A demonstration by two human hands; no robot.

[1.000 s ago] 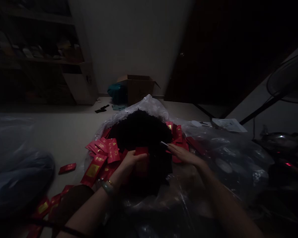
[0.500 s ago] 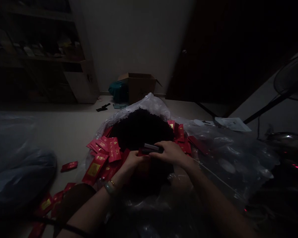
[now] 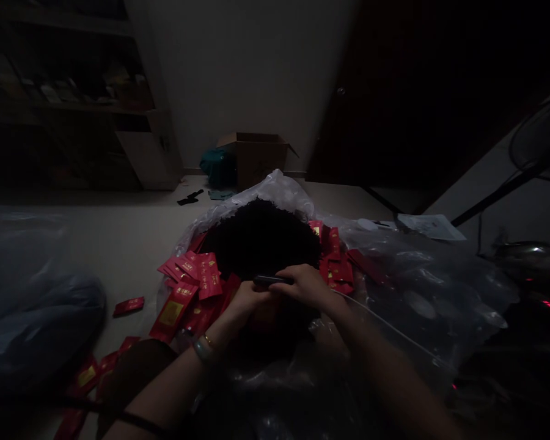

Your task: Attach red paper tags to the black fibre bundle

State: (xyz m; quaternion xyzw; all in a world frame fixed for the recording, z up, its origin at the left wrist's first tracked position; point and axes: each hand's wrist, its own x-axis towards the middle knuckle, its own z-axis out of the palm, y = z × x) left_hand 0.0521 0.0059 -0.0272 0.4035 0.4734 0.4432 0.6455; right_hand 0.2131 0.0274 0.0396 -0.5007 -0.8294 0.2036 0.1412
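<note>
My left hand (image 3: 247, 299) is closed on the top of a red packet (image 3: 263, 316), which hangs in dim light below it. In my right hand (image 3: 305, 284) is a small dark handheld bag sealer (image 3: 266, 280). It lies across the packet's top edge, just above my left fingers. A white cord (image 3: 394, 327) runs from near my right wrist to the lower right. Beyond both hands rises a heap of dark, loose, leafy stuff (image 3: 261, 238) in a clear plastic bag (image 3: 275, 186). Red packets (image 3: 208, 275) lie piled along its left side, and more red packets (image 3: 337, 269) lie on its right.
A cardboard box (image 3: 261, 159) and a teal bag (image 3: 219, 166) stand by the wall. Other red packets (image 3: 87, 373) lie on the floor at lower left. Clear plastic sheeting (image 3: 417, 275) spreads at right. A dark round stool-like shape (image 3: 137, 373) sits beside my left forearm.
The sealer has come down and its raised pale upper part has closed onto the packet's edge. My right hand has shifted slightly left, towards my left hand.
</note>
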